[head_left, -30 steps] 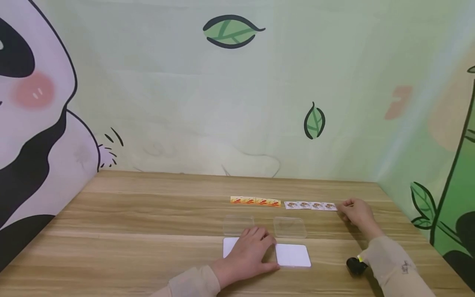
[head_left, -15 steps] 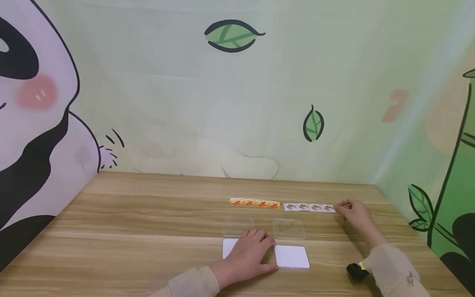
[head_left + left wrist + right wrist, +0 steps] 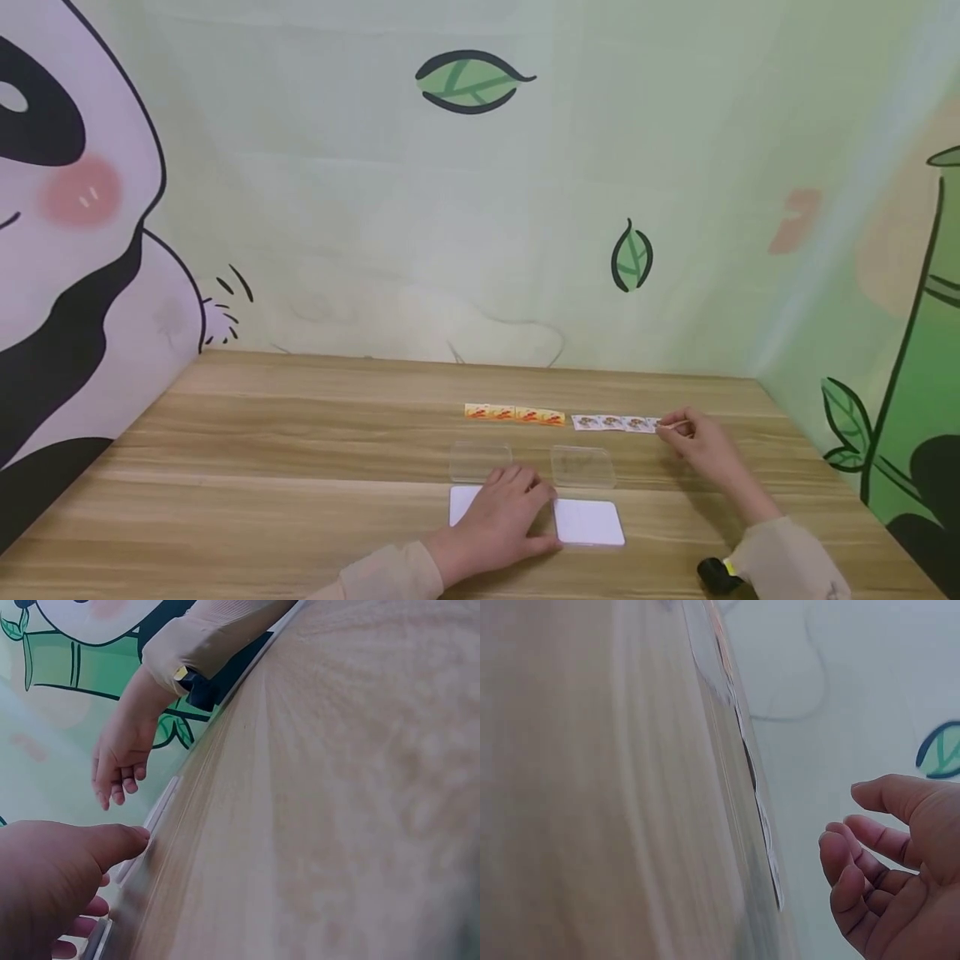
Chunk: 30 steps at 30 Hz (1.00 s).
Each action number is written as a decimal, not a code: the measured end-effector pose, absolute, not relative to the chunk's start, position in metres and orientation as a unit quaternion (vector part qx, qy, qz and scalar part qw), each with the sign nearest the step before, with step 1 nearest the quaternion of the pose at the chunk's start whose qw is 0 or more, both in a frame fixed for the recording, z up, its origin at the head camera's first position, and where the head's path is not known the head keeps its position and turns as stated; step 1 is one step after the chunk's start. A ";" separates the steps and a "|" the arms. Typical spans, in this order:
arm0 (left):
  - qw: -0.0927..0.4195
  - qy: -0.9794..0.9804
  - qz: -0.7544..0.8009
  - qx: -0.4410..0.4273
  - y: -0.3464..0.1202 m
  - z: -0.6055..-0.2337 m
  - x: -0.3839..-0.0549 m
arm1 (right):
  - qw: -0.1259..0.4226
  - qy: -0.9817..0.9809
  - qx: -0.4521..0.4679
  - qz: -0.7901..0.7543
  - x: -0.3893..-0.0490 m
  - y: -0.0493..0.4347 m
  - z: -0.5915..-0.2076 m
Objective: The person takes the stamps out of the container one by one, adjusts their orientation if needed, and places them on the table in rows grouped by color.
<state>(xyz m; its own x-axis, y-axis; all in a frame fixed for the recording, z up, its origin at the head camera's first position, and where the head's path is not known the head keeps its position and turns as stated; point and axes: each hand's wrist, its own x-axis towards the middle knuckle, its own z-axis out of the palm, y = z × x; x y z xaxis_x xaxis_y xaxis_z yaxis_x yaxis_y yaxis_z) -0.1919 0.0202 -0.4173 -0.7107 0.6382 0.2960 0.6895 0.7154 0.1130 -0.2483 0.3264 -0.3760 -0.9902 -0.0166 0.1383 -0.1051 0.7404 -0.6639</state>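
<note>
In the head view my left hand (image 3: 498, 518) rests over the left white card (image 3: 462, 502), its thumb and fingertips at the near edge of the right white card (image 3: 590, 523). Its fingers look relaxed and curl round nothing. My right hand (image 3: 697, 446) hovers at the right end of a strip of white picture stickers (image 3: 611, 423), covering its last picture. Seen from the right wrist, the thumb and loosely bent fingers (image 3: 885, 844) stand apart, with nothing between them and a gap to the strip's end (image 3: 778, 896).
Left of the white strip lies a row of orange-and-yellow picture stickers (image 3: 514, 414). Two clear, flat plastic pieces, one left (image 3: 480, 462) and one right (image 3: 582, 467), lie between the stickers and the cards. A wall printed with a panda and leaves (image 3: 632, 256) rises behind the wooden table (image 3: 262, 433).
My right hand has shifted a little left, from beside the white strip's right end to over its last picture. The left hand keeps its place. The head view has tilted slightly upward.
</note>
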 end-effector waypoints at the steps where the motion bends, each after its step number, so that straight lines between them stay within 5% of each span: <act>1: 0.119 -0.919 -0.107 -0.361 0.020 -0.417 -0.192 | 0.064 -0.930 0.037 0.359 -0.248 0.324 -0.376; 30: 0.184 -0.929 -0.067 -0.315 -0.023 -0.398 -0.202 | 0.139 -0.943 0.147 0.265 -0.221 0.263 -0.373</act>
